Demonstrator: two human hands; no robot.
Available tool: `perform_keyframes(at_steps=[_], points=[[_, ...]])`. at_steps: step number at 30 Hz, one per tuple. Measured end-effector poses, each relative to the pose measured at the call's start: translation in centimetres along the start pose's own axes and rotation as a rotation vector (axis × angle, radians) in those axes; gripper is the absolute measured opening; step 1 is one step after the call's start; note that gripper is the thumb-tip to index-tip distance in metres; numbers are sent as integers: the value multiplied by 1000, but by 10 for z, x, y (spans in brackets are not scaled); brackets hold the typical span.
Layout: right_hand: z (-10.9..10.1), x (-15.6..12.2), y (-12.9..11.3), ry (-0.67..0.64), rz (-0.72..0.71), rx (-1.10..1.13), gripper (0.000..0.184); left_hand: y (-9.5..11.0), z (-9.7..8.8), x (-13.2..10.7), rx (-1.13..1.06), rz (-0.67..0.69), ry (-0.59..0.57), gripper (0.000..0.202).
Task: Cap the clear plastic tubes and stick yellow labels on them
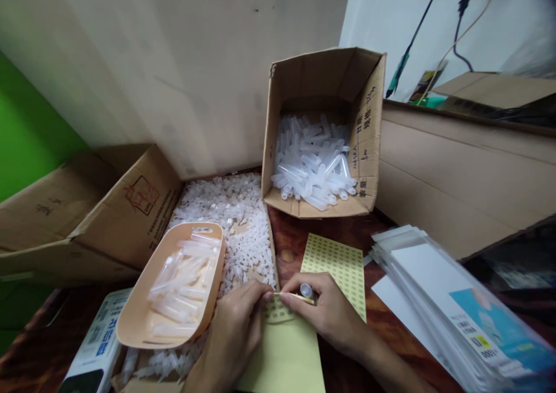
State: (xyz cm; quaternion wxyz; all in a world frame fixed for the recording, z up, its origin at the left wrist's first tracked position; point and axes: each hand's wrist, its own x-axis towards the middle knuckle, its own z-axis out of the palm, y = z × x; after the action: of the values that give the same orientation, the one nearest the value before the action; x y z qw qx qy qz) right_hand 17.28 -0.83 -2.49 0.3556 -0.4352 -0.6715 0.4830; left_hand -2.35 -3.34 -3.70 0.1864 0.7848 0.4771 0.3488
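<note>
At six o'clock of the desk (pixel 284 231), the left hand (pixel 237 318) and right hand (pixel 328 309) pinch the edge of a dotted sticker sheet (pixel 280 313), the right fingers also grasping a plastic tube (pixel 306 290). This seems the peeling step; next move probably calls for gentle pulling.

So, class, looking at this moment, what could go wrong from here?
The single tube in the right hand might slip, since that hand also pinches the dotted yellow sheet. That sheet could crease or tear where the left hand meets the right at its edge. Loose tubes lie near the lower lip of the cardboard box, whose mouth faces the person; a knock might spill some.
</note>
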Motion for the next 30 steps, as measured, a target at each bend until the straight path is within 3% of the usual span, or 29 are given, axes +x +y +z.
perform_keyframes(at_steps=[5, 10, 14, 30], points=[[-1, 2, 3, 19, 54, 57, 17, 2, 0, 1, -84, -77, 27, 22], [-1, 2, 7, 34, 85, 108, 23, 3, -1, 5, -166, -16, 40, 17], [0, 1, 5, 28, 89, 67, 19, 1, -4, 6, -135, 35, 87, 15], [0, 0, -4, 4, 85, 22, 15, 0, -2, 3, 29, 162, 53, 20]])
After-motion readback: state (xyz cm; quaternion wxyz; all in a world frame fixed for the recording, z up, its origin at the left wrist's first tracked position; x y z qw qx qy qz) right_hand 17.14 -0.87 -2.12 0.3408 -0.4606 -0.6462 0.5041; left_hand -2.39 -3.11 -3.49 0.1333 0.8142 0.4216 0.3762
